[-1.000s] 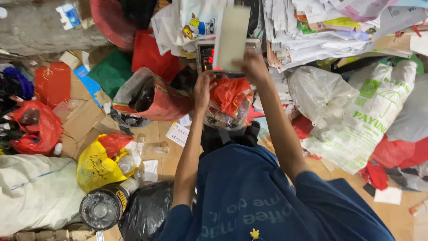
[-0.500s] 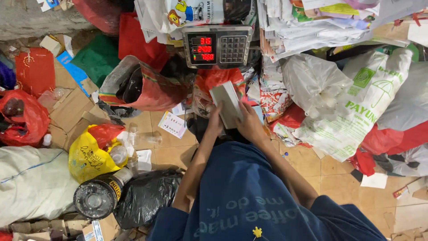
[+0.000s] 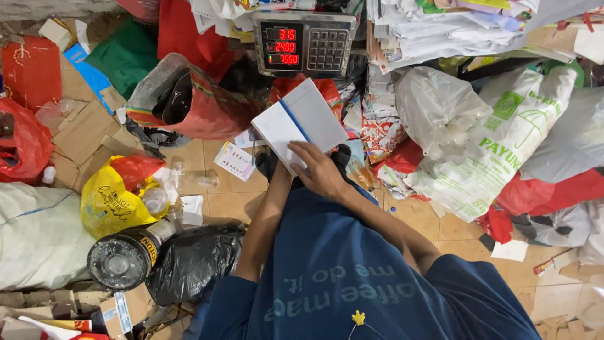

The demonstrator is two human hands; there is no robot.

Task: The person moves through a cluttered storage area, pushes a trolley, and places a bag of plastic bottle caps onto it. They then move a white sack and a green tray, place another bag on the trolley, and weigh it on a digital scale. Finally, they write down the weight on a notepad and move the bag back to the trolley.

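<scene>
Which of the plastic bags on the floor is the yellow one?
The yellow bag left of the person, beside the black bag and above the round tin; other nearby bags are red, white or black.

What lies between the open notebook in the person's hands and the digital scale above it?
In the head view, only a strip of red plastic bag shows between the open notebook, held by the right hand, and the digital scale; nothing else lies there.

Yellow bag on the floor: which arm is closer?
Left. The left arm passes beside the yellow bag, not touching; the right hand, holding the notebook, lies beyond that arm.
</scene>
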